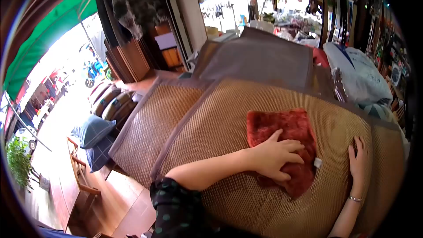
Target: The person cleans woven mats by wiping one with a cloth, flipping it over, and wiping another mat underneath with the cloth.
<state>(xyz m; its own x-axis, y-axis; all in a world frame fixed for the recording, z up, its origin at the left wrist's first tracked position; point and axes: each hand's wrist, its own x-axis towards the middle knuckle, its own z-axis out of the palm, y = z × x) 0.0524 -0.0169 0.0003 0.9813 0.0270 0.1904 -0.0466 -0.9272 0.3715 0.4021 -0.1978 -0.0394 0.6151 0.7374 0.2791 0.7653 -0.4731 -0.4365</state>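
Note:
A red plush cloth (282,121) with a small white tag (317,162) lies on a woven tan mat (211,123) edged in grey-brown binding. My left hand (277,154) rests flat on the cloth, its fingers spread and pointing right. Farther right, my right hand (359,158) lies on the mat near its bound edge, fingers stretched forward and apart from the cloth. On that wrist is a silver bracelet (355,198). Part of the cloth is hidden beneath my left hand.
Behind the mat lies a grey-brown sheet (269,57). Plastic-wrapped goods (359,72) stand at the right. Blue checked cushions (93,132), rolled bundles (112,101) and a wooden frame (79,167) are at the left. Clothes (128,9) hang at the back left.

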